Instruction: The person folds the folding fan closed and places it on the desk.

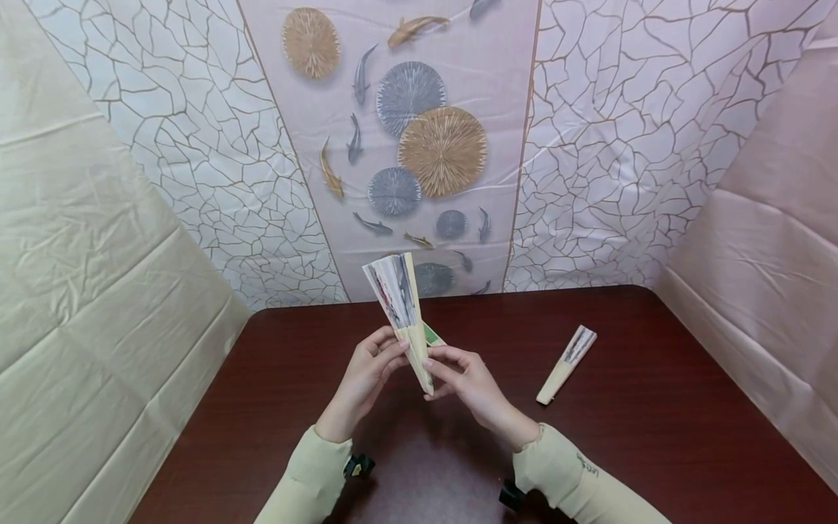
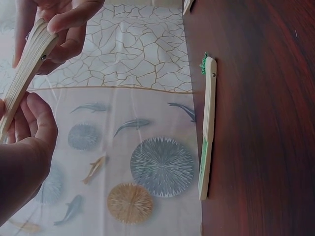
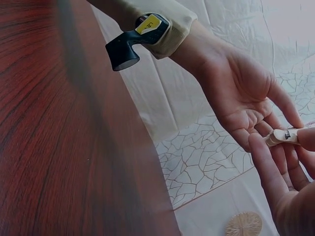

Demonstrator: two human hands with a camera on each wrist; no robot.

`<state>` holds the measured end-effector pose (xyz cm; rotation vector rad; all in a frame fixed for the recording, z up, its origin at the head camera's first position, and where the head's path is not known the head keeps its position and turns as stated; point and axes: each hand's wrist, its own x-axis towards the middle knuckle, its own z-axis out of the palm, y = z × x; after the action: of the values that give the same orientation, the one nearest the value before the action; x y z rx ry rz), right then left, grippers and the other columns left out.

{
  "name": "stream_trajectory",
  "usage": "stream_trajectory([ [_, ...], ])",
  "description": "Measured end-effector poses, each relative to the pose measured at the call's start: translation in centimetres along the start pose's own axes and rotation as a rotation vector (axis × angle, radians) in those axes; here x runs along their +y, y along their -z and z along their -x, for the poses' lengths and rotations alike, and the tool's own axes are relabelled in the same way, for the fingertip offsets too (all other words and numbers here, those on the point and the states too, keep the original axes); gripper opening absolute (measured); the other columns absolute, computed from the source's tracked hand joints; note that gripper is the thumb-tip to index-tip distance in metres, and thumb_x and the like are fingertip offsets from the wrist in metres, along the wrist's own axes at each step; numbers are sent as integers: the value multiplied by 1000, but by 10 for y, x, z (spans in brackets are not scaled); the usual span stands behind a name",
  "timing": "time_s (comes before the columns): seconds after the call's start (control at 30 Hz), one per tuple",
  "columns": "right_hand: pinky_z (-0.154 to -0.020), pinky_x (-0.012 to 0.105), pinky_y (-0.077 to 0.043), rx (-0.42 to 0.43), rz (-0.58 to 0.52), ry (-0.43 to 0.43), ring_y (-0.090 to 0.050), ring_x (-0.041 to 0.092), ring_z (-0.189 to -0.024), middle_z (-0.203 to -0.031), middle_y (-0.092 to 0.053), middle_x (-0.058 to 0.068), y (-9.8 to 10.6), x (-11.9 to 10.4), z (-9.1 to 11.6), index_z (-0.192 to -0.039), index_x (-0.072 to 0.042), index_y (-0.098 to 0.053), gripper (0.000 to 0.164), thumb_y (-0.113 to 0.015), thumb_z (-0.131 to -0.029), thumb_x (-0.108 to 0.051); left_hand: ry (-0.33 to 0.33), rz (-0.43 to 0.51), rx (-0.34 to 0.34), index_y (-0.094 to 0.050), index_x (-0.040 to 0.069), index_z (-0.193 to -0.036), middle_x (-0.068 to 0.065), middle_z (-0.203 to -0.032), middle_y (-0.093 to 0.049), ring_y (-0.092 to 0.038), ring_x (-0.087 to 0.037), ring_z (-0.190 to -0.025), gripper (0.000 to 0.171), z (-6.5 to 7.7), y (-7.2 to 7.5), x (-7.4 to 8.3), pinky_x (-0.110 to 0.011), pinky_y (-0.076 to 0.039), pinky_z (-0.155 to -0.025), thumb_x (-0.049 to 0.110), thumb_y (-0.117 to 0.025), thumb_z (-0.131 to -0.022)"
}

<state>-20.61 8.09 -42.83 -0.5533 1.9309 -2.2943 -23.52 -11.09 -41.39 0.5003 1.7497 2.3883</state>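
Note:
A partly spread folding fan point(image 1: 404, 306) with pale ribs and a painted white, grey and red leaf is held up over the table's far half. My left hand point(image 1: 365, 372) pinches its ribs from the left, thumb in front. Lower down, my right hand point(image 1: 470, 383) grips the fan near its pivot end. In the left wrist view the pale ribs point(image 2: 22, 78) run between both hands, a pivot pin showing. The right wrist view catches only the fan's pivot end point(image 3: 281, 137) between the fingers. Behind the held fan, a folded green fan point(image 2: 208, 118) lies on the table.
Another folded fan point(image 1: 566, 365) with a painted leaf lies at the right of the dark red table point(image 1: 655, 451). Patterned cloth point(image 1: 419, 145) hangs behind the table's far edge, and plain cloth walls point(image 1: 131, 291) flank it. Black mounts point(image 1: 358, 466) sit at both wrists.

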Motion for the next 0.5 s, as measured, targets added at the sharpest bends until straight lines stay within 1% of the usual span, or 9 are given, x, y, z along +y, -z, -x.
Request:
stream_trajectory([
  [0.1, -67, 46, -63, 4, 2, -6, -65, 30, -82, -111, -64, 14, -1, -1, 1, -128, 12, -60, 36, -64, -99, -9, -8, -4, 5, -55, -9, -124, -10, -113, -69, -66, -16, -95, 27, 0, -1, -1, -30, -56, -87, 1, -58, -100],
  [0.3, -68, 45, -63, 12, 10, -8, -66, 25, -81, -112, -64, 15, -1, 1, 1, -128, 12, -60, 36, -64, -99, -9, -22, -27, 15, -59, -7, -121, -9, -111, -70, -66, -16, -95, 23, -1, -1, -2, -31, -56, -87, 3, -60, -99],
  [0.5, -67, 42, -63, 24, 46, -13, -66, 19, -81, -106, -66, 13, -2, 1, 1, -128, 9, -62, 37, -70, -95, -7, -15, -41, 30, -62, -4, -119, -9, -111, -70, -66, -17, -96, 23, -1, -1, -2, -33, -56, -89, 7, -64, -98],
])
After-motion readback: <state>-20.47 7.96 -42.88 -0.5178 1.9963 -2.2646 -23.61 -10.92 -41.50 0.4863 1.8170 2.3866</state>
